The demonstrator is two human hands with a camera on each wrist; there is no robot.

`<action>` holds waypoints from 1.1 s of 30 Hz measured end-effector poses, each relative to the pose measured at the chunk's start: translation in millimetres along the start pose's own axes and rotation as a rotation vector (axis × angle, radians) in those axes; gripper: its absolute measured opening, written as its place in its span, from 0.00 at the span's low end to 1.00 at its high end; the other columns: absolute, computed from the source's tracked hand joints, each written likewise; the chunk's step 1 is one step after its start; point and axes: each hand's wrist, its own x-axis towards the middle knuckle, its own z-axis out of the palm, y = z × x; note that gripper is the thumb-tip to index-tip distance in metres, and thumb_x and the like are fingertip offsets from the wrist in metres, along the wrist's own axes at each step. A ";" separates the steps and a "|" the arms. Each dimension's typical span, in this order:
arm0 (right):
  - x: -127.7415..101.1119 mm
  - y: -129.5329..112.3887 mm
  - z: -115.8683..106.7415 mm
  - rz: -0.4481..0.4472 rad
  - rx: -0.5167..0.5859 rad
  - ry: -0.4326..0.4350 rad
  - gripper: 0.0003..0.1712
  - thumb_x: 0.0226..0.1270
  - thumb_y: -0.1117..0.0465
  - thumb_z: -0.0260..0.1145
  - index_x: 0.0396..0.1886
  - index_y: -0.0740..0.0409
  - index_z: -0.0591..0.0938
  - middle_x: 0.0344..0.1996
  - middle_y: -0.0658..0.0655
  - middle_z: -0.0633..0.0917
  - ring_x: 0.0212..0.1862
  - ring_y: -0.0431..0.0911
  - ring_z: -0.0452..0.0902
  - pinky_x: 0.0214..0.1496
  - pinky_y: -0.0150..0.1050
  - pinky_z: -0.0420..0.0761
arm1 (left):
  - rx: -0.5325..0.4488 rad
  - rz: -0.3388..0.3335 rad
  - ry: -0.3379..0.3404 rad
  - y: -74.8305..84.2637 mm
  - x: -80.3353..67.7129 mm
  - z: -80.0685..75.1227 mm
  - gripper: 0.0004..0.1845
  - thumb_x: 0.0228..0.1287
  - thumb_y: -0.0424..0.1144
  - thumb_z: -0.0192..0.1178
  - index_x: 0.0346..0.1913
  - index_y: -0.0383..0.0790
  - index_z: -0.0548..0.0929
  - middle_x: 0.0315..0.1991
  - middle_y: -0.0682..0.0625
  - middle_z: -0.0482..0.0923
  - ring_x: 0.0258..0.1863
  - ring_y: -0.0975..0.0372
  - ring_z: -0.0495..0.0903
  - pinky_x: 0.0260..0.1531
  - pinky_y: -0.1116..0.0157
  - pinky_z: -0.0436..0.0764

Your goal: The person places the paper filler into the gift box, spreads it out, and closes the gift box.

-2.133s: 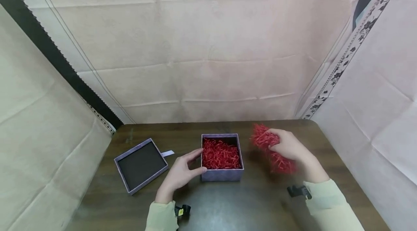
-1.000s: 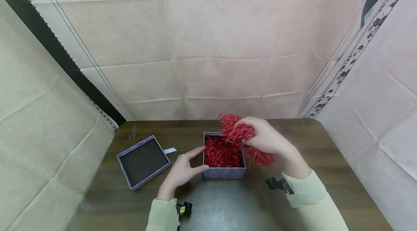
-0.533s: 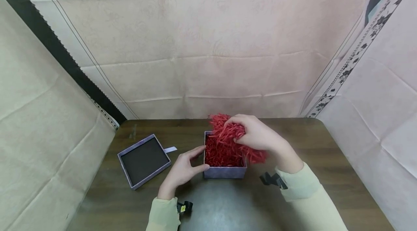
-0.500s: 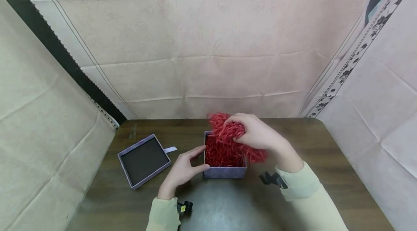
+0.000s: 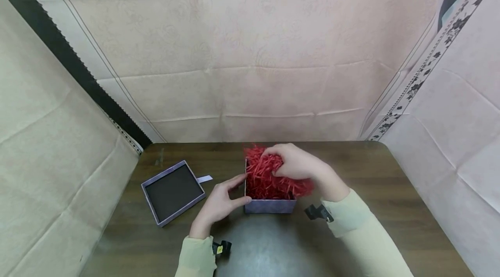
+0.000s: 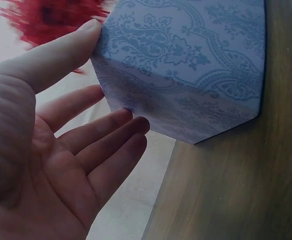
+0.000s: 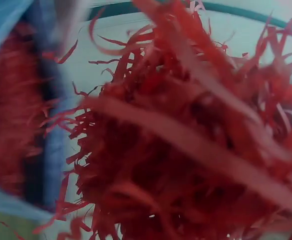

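right hand (image 5: 294, 163) grips red shreds (image 5: 262, 167), slanting far-left to near-right over upright box (image 5: 269, 206); relaxed left hand (image 5: 219, 202) touches box

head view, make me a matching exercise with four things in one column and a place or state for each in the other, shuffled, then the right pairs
Things
1. left hand
2. right hand
3. shallow tray
4. purple box

Places and states
a. stands with red shredded paper in it
b. touches the purple box
c. lies on the table, a pale tab sticking out
d. grips red shredded paper

Right pairs
1-b, 2-d, 3-c, 4-a
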 end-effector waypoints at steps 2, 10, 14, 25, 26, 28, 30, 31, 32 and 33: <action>9.5 10.3 13.5 0.039 -0.016 -0.049 0.31 0.60 0.72 0.73 0.64 0.51 0.86 0.62 0.54 0.86 0.61 0.50 0.81 0.63 0.53 0.82 | 0.001 -0.006 0.002 0.5 0.0 0.2 0.38 0.69 0.48 0.75 0.79 0.46 0.75 0.76 0.49 0.73 0.75 0.50 0.73 0.71 0.43 0.74; 35.8 33.6 61.1 0.146 -0.073 -0.146 0.31 0.63 0.70 0.75 0.67 0.51 0.85 0.62 0.55 0.86 0.59 0.50 0.81 0.61 0.53 0.83 | -0.023 -0.016 -0.014 3.0 1.6 4.0 0.39 0.69 0.46 0.75 0.80 0.47 0.73 0.76 0.48 0.73 0.73 0.49 0.75 0.71 0.45 0.74; 44.6 36.1 89.6 0.174 -0.224 -0.163 0.31 0.68 0.68 0.74 0.70 0.53 0.83 0.66 0.60 0.83 0.65 0.55 0.80 0.66 0.55 0.82 | -0.034 -0.013 -0.014 2.6 1.9 4.9 0.40 0.69 0.46 0.76 0.81 0.46 0.72 0.76 0.47 0.73 0.72 0.47 0.76 0.70 0.44 0.75; 45.0 29.5 108.8 0.226 -0.309 -0.178 0.32 0.74 0.63 0.70 0.76 0.50 0.78 0.74 0.65 0.75 0.71 0.62 0.75 0.67 0.61 0.80 | -0.037 -0.021 -0.015 2.0 0.9 2.4 0.41 0.69 0.45 0.76 0.81 0.45 0.71 0.77 0.46 0.71 0.74 0.48 0.73 0.71 0.45 0.74; 43.0 30.0 103.9 0.220 -0.280 -0.196 0.34 0.74 0.62 0.71 0.78 0.49 0.77 0.76 0.65 0.73 0.73 0.61 0.73 0.69 0.62 0.79 | -0.040 -0.025 -0.015 1.7 0.7 2.2 0.41 0.69 0.46 0.76 0.81 0.45 0.71 0.77 0.46 0.71 0.74 0.48 0.73 0.71 0.45 0.74; 38.2 29.9 93.2 0.195 -0.219 -0.225 0.36 0.74 0.58 0.71 0.80 0.47 0.74 0.79 0.63 0.69 0.76 0.61 0.69 0.71 0.62 0.76 | -0.047 -0.028 -0.017 1.1 0.4 1.5 0.41 0.69 0.46 0.76 0.81 0.46 0.71 0.77 0.46 0.71 0.74 0.47 0.74 0.70 0.44 0.74; 32.3 28.8 82.4 0.152 -0.173 -0.234 0.38 0.75 0.54 0.71 0.81 0.45 0.73 0.81 0.62 0.67 0.77 0.60 0.67 0.72 0.63 0.75 | -0.054 -0.025 -0.019 0.3 0.4 0.8 0.42 0.69 0.47 0.76 0.81 0.46 0.70 0.77 0.46 0.71 0.73 0.46 0.75 0.70 0.44 0.74; 29.1 27.8 77.0 0.131 -0.155 -0.232 0.39 0.74 0.52 0.72 0.82 0.43 0.72 0.82 0.61 0.65 0.78 0.60 0.66 0.71 0.63 0.76 | -0.056 -0.022 -0.018 -0.1 0.6 0.4 0.42 0.69 0.47 0.76 0.82 0.47 0.70 0.77 0.45 0.71 0.73 0.46 0.75 0.70 0.44 0.74; 25.9 27.3 72.1 0.106 -0.145 -0.223 0.40 0.74 0.50 0.73 0.82 0.41 0.71 0.82 0.59 0.64 0.77 0.59 0.65 0.70 0.63 0.77 | -0.058 -0.019 -0.016 -0.5 0.6 0.1 0.42 0.69 0.47 0.76 0.82 0.47 0.70 0.77 0.45 0.71 0.72 0.45 0.75 0.70 0.43 0.74; 22.4 26.5 67.3 0.084 -0.137 -0.211 0.41 0.73 0.48 0.73 0.83 0.40 0.71 0.83 0.58 0.63 0.78 0.59 0.65 0.69 0.63 0.77 | -0.059 -0.016 -0.015 -0.6 0.5 -0.3 0.42 0.69 0.47 0.76 0.82 0.47 0.70 0.77 0.45 0.71 0.72 0.45 0.76 0.70 0.43 0.74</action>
